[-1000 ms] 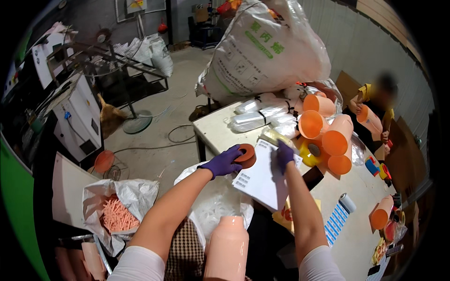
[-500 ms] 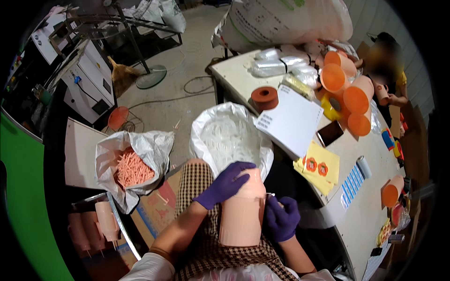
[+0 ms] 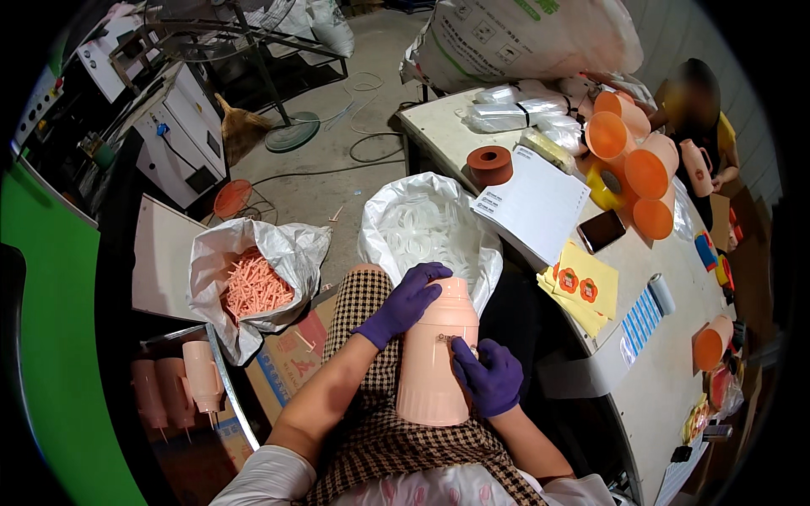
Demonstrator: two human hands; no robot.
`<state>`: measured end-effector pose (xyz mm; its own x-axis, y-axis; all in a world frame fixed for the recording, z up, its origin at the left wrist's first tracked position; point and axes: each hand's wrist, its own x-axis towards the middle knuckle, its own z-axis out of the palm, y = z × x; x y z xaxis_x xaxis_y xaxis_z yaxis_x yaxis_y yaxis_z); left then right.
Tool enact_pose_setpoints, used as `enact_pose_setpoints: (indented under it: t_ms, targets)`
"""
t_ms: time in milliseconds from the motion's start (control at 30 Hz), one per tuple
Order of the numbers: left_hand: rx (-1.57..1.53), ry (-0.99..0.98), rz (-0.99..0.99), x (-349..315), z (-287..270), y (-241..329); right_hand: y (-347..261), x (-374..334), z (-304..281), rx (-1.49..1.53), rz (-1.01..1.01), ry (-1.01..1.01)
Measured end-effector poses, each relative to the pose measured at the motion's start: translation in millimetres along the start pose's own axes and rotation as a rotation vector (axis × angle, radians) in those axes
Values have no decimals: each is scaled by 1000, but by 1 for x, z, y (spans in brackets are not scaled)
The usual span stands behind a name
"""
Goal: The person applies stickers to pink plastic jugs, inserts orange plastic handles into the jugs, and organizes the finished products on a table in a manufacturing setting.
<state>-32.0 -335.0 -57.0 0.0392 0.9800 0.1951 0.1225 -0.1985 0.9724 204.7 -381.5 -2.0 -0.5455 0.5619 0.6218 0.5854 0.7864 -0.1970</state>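
On my lap stands a pink thermos flask casing [image 3: 436, 379], its narrower shoulder pointing away from me. My left hand [image 3: 403, 305], in a purple glove, is wrapped over the left of its neck. A small metal fitting [image 3: 445, 338] shows on the casing's side, just below the shoulder. My right hand [image 3: 492, 375], also gloved in purple, lies against the casing's right side with its fingers curled in beside that fitting. A tiny shiny bit shows at its fingertips, too small to name.
Ahead is a white sack [image 3: 369, 228] of clear plastic rings; to the left, a sack of pink sticks [image 3: 256, 287]. Pink casings [image 3: 202, 377] sit in a box at lower left. The right-hand table [image 3: 620, 422] bears orange-lined casings, papers and a phone. Beyond it, a person holds a pink jug.
The casing has turned so its metal fitting faces up toward me. My right hand has moved left onto the casing. The whole view has shifted slightly.
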Motion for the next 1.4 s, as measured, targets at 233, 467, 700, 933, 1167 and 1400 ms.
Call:
enact_pose_setpoints:
  t_ms: [233,467,700,933,1167,1400]
  targets:
    - [-10,-80,-46,-5,1,14,2,-5,-3,-42,-13,-30]
    - [99,-202,-42,-8,-6,30,4,-8,-4,-23,1,-21]
    - [309,-188,-80,-15,-5,35,16,-7,-17,-83,-51,-303]
    - [169,171,-80,-31,-31,26,153,-36,-80,-510,295,-307]
    - [-218,414,43,3,-51,115,119,-12,-80,563,428,-479]
    - [-250,229,23,60,29,62,33,-80,-32,1585,597,-581]
